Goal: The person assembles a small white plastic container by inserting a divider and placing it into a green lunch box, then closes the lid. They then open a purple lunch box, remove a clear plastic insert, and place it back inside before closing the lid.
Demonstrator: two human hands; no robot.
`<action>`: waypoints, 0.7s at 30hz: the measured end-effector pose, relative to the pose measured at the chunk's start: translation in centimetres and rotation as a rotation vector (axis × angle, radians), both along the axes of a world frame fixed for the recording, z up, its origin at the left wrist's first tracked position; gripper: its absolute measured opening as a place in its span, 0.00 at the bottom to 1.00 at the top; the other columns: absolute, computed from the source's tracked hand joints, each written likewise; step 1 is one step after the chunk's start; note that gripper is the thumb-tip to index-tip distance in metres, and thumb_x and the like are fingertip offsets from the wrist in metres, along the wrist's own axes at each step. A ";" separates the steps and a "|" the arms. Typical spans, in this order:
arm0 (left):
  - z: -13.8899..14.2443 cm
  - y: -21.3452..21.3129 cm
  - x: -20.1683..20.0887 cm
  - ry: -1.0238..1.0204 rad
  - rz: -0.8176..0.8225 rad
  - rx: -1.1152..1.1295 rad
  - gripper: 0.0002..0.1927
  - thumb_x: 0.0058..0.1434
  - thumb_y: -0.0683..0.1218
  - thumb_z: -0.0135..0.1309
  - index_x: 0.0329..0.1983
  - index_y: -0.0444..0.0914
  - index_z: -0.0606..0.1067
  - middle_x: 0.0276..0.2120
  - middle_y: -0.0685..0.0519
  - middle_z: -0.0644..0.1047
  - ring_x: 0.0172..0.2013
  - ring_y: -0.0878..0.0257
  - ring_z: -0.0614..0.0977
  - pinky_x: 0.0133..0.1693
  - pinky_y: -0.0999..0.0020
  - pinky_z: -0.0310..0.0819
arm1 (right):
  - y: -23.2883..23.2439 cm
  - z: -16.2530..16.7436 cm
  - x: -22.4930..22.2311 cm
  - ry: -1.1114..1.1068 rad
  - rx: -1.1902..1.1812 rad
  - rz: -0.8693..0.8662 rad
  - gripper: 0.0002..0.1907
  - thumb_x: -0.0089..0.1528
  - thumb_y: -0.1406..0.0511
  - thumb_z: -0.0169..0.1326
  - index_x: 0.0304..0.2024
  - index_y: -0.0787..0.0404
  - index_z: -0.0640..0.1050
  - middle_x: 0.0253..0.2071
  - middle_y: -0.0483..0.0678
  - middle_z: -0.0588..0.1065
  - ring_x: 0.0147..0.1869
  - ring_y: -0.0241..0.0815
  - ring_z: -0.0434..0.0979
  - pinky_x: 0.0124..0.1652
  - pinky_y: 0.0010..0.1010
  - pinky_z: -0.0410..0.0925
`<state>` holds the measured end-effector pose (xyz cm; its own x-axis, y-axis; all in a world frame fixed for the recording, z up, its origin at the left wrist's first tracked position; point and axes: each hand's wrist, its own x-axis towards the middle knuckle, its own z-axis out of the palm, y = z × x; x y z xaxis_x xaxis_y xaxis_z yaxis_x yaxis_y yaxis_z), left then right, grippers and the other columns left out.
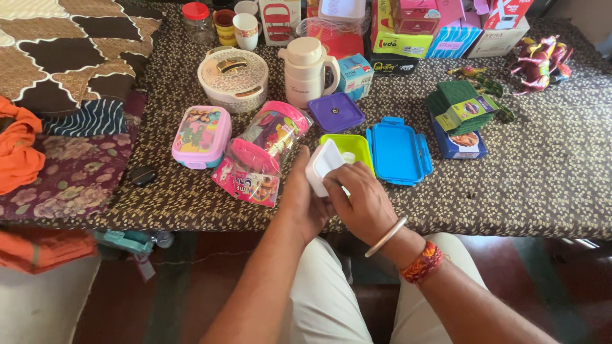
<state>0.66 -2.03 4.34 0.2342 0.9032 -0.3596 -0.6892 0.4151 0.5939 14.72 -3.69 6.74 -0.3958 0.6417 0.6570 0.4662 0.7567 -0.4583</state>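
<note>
At the table's near edge, head view: both hands meet over a small white plastic container (324, 167), rectangular with rounded corners and a smooth matt surface. Left hand (301, 202) grips it from below and behind, fingers curled shut around its lower side. Right hand (362, 202) lies across its front, fingers bent and pressed onto it; a plain metal bangle (386, 237) and an orange-red thread band (421, 262) circle that wrist.

Just beyond the right hand's fingers sits a lime-green plastic box (349, 148), open-topped, touching or nearly touching the white container. Right of it lies a blue clip-lock lid (398, 151), flat, with hinged flaps on its edges. Beyond the green box rests a purple square lid (336, 112).

Left of the left hand lies a clear cylindrical bottle with pink caps (268, 141), tilted on its side on a glossy pink packet (245, 181). Further left sits a pink rounded lunch box (202, 136) with a printed lid.

Well beyond the hands stand a cream plastic jug (307, 70) and a round patterned casserole (233, 78). All rest on a brown speckled woven tablecloth (542, 172).
</note>
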 end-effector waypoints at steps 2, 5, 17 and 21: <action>-0.4 0.0 0.4 0.028 0.039 0.047 0.29 0.67 0.68 0.36 0.55 0.46 0.75 0.42 0.55 0.81 0.38 0.62 0.83 0.36 0.60 0.78 | -0.3 0.0 0.0 0.003 0.001 -0.026 0.02 0.63 0.71 0.56 0.37 0.66 0.76 0.35 0.54 0.75 0.41 0.57 0.74 0.43 0.44 0.67; -0.6 0.2 1.0 0.088 0.082 0.079 0.27 0.68 0.67 0.39 0.56 0.47 0.74 0.44 0.55 0.81 0.40 0.62 0.82 0.36 0.61 0.76 | -0.3 0.2 0.3 0.008 0.025 -0.047 0.02 0.63 0.71 0.56 0.37 0.66 0.76 0.35 0.54 0.75 0.41 0.56 0.73 0.43 0.44 0.68; -1.5 -0.4 2.7 0.246 0.321 0.323 0.27 0.71 0.59 0.37 0.66 0.40 0.67 0.53 0.50 0.75 0.50 0.62 0.77 0.49 0.61 0.73 | 0.2 -0.1 0.3 0.083 0.004 -0.043 0.03 0.64 0.72 0.54 0.40 0.67 0.76 0.36 0.55 0.76 0.42 0.57 0.74 0.44 0.43 0.68; -1.5 -0.3 2.8 0.380 0.393 0.504 0.29 0.74 0.56 0.34 0.73 0.37 0.60 0.64 0.48 0.70 0.61 0.60 0.73 0.60 0.65 0.66 | 0.9 -0.5 0.4 0.131 -0.104 -0.045 0.05 0.66 0.70 0.53 0.40 0.67 0.77 0.38 0.57 0.78 0.44 0.58 0.77 0.44 0.42 0.70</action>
<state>3.45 -2.29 2.82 -0.1985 0.9717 0.1284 -0.4400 -0.2054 0.8742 15.16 -2.77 6.22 -0.2806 0.7240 0.6301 0.4293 0.6818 -0.5923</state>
